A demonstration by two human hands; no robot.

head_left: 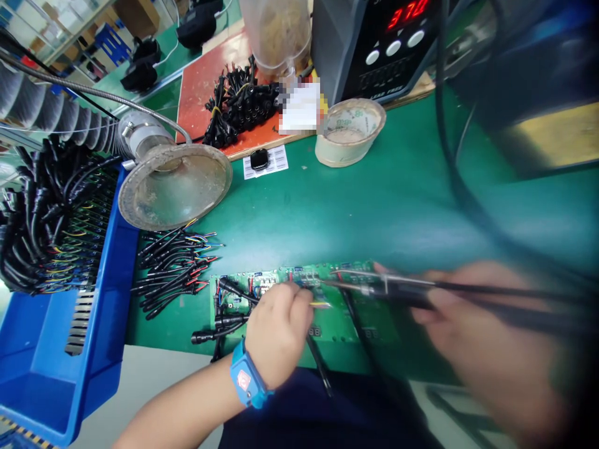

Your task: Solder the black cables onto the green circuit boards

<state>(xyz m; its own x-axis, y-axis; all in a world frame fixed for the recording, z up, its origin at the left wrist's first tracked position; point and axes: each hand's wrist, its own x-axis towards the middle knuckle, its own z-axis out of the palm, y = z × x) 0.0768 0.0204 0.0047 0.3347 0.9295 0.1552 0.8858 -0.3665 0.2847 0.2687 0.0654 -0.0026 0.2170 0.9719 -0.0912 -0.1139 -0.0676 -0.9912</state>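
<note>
My left hand [281, 327], with a blue wrist strap [249, 378] on its wrist, is closed over the green circuit board [337, 324]. Thin wire ends [321, 305], one of them yellow, stick out from its fingers; most of that cable is hidden. Smeared by motion, my right hand [461, 324] grips a soldering iron [402, 292] whose metal tip points left over the board. A second thin metal piece lies just above the tip; I cannot make out what it is. Black connector cables [231, 320] stand on the board's left part.
Loose black cables [175, 268] lie left of the board, beside a blue bin [51, 374] holding wired boards. A fume extractor hood [175, 187] overhangs them. Behind are a tape roll [349, 134], cable bundles [241, 100] and a soldering station [374, 50]. A dark cord [449, 156] crosses the right side.
</note>
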